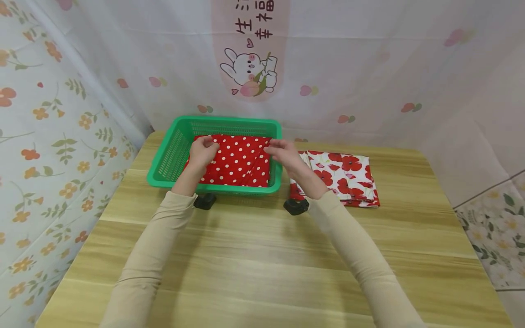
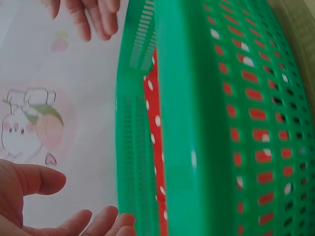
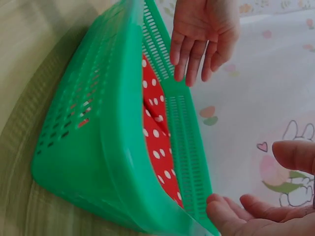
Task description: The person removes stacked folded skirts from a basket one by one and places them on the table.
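A folded red cloth with white polka dots [image 1: 235,159] lies inside a green plastic basket [image 1: 234,188]. Over the cloth's left side hovers my left hand [image 1: 202,154], fingers loosely bent, thumb apart, holding nothing. My right hand [image 1: 285,156] is above the basket's right rim, likewise with nothing between its thumb and fingers. In the left wrist view, the left fingers [image 2: 101,221] show above the basket's far wall. Seen from the right wrist, the other hand's fingers [image 3: 192,61] hang straight, apart from the dotted cloth.
Right of the basket, folded white cloth with red poppies [image 1: 342,175] lies on the wooden table [image 1: 254,259]. A white curtain with a printed rabbit [image 1: 250,68] hangs behind the table, and a floral curtain [image 1: 53,136] hangs at the left. Black wrist devices [image 1: 296,207] sit under both wrists.
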Demonstrator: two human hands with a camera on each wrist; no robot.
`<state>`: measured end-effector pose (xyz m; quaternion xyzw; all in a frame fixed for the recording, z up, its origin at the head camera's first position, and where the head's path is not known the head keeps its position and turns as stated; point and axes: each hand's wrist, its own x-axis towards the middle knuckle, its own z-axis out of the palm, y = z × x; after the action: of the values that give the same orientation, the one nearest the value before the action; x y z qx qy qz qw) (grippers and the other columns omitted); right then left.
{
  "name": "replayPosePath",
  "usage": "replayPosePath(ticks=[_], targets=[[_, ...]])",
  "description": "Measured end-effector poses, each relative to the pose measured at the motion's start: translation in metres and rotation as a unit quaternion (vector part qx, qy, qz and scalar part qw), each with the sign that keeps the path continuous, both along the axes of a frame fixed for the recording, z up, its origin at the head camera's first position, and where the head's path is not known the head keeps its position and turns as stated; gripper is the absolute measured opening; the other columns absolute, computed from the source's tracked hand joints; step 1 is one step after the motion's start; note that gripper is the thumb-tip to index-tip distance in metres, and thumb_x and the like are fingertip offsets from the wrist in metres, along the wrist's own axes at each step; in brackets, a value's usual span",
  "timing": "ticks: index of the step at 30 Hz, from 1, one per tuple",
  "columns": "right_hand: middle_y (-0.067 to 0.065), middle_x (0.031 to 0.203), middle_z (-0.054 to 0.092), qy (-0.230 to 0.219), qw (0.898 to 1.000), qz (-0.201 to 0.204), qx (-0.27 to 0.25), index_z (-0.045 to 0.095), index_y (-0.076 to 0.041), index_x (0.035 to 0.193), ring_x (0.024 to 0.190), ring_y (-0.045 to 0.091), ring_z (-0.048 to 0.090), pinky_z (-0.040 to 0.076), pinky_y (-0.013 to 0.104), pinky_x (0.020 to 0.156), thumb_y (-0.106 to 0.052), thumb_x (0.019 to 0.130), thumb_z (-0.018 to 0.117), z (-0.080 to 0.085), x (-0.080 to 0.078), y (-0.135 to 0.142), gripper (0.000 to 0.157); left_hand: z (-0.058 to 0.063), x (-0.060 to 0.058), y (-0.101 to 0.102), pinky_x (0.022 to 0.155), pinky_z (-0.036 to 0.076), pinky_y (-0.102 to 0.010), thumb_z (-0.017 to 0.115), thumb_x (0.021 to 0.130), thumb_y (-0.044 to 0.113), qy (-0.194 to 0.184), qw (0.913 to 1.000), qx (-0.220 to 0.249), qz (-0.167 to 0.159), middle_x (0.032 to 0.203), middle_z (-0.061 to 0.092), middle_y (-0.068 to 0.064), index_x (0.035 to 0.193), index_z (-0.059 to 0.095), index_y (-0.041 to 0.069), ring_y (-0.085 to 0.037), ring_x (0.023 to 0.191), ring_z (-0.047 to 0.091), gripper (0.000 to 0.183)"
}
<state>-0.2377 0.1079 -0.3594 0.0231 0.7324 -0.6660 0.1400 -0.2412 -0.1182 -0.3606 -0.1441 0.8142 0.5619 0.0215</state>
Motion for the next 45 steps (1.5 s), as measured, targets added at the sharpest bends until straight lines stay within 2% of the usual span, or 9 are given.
replayPosePath(ticks=[6, 12, 17, 23, 27, 35, 41, 43, 45], targets=[[0.015, 0.141, 0.038, -0.05, 0.999, 0.005, 0.004, 0.026, 0.002, 0.145, 0.127, 0.031, 0.04, 0.034, 0.043, 0.106, -0.015, 0.092, 0.058, -0.006, -0.006, -0.01, 0.064, -0.003, -0.002, -0.017, 0.098, 0.042, -0.042, 0.052, 0.094, 0.019, -0.039, 0.9991, -0.005, 0.018, 0.139, 0.037, -0.015, 0.142, 0.032, 0.004, -0.029, 0.124, 0.038, 0.053], [0.02, 0.132, 0.047, -0.056, 0.998, 0.023, 0.006, 0.033, 0.004, 0.14, 0.123, 0.035, 0.045, 0.038, 0.048, 0.101, -0.014, 0.092, 0.056, -0.007, -0.012, -0.021, 0.056, -0.002, -0.007, -0.032, 0.099, 0.041, -0.044, 0.049, 0.095, 0.021, -0.081, 0.9965, -0.001, 0.021, 0.142, 0.032, -0.018, 0.144, 0.026, 0.003, -0.031, 0.128, 0.033, 0.058], [0.021, 0.129, 0.047, -0.077, 0.997, 0.025, 0.016, 0.035, 0.005, 0.136, 0.121, 0.037, 0.046, 0.039, 0.048, 0.1, -0.013, 0.092, 0.056, -0.008, -0.017, -0.029, 0.052, 0.0, -0.013, -0.041, 0.101, 0.039, -0.043, 0.049, 0.096, 0.023, -0.12, 0.9925, -0.009, 0.019, 0.142, 0.032, -0.017, 0.145, 0.024, 0.002, -0.03, 0.128, 0.033, 0.058], [0.018, 0.126, 0.048, -0.099, 0.993, 0.003, 0.063, 0.036, 0.003, 0.132, 0.117, 0.034, 0.051, 0.044, 0.046, 0.096, -0.017, 0.089, 0.059, -0.008, -0.025, -0.034, 0.052, 0.001, -0.027, -0.047, 0.099, 0.042, -0.042, 0.05, 0.095, 0.023, -0.151, 0.9884, -0.002, 0.021, 0.136, 0.039, -0.019, 0.141, 0.028, -0.002, -0.031, 0.123, 0.044, 0.057], [0.017, 0.129, 0.049, -0.126, 0.99, -0.014, 0.054, 0.037, 0.001, 0.129, 0.116, 0.032, 0.052, 0.043, 0.044, 0.096, -0.019, 0.088, 0.06, -0.007, -0.03, -0.039, 0.051, -0.001, -0.036, -0.051, 0.1, 0.041, -0.042, 0.053, 0.093, 0.02, -0.156, 0.9877, 0.001, 0.015, 0.138, 0.035, -0.02, 0.143, 0.018, -0.003, -0.033, 0.125, 0.039, 0.066], [0.013, 0.133, 0.042, -0.145, 0.986, -0.057, 0.062, 0.027, -0.002, 0.139, 0.122, 0.027, 0.045, 0.04, 0.041, 0.1, -0.02, 0.088, 0.059, -0.01, -0.034, -0.048, 0.063, 0.0, -0.048, -0.052, 0.101, 0.039, -0.044, 0.05, 0.095, 0.02, -0.185, 0.9827, -0.007, 0.004, 0.14, 0.035, -0.021, 0.142, 0.021, -0.003, -0.035, 0.126, 0.038, 0.061], [0.009, 0.132, 0.041, -0.177, 0.978, -0.068, 0.092, 0.031, -0.005, 0.137, 0.124, 0.026, 0.039, 0.04, 0.046, 0.099, -0.021, 0.087, 0.061, -0.014, -0.035, -0.053, 0.061, -0.004, -0.057, -0.059, 0.106, 0.033, -0.045, 0.046, 0.097, 0.017, -0.202, 0.979, -0.017, -0.019, 0.143, 0.031, -0.022, 0.143, 0.021, -0.004, -0.036, 0.131, 0.031, 0.056], [0.01, 0.134, 0.039, -0.187, 0.976, -0.065, 0.094, 0.03, -0.006, 0.137, 0.125, 0.027, 0.037, 0.039, 0.051, 0.099, -0.021, 0.087, 0.061, -0.015, -0.036, -0.053, 0.061, -0.006, -0.057, -0.062, 0.107, 0.032, -0.045, 0.045, 0.096, 0.016, -0.209, 0.9773, -0.022, -0.03, 0.144, 0.029, -0.022, 0.143, 0.021, -0.005, -0.037, 0.132, 0.029, 0.056], [0.01, 0.135, 0.038, -0.2, 0.973, -0.063, 0.097, 0.029, -0.006, 0.137, 0.125, 0.03, 0.036, 0.039, 0.055, 0.097, -0.021, 0.086, 0.062, -0.016, -0.037, -0.054, 0.062, -0.006, -0.054, -0.063, 0.106, 0.033, -0.045, 0.05, 0.094, 0.016, -0.221, 0.9746, -0.031, -0.024, 0.145, 0.028, -0.021, 0.144, 0.023, -0.003, -0.037, 0.132, 0.028, 0.06]])
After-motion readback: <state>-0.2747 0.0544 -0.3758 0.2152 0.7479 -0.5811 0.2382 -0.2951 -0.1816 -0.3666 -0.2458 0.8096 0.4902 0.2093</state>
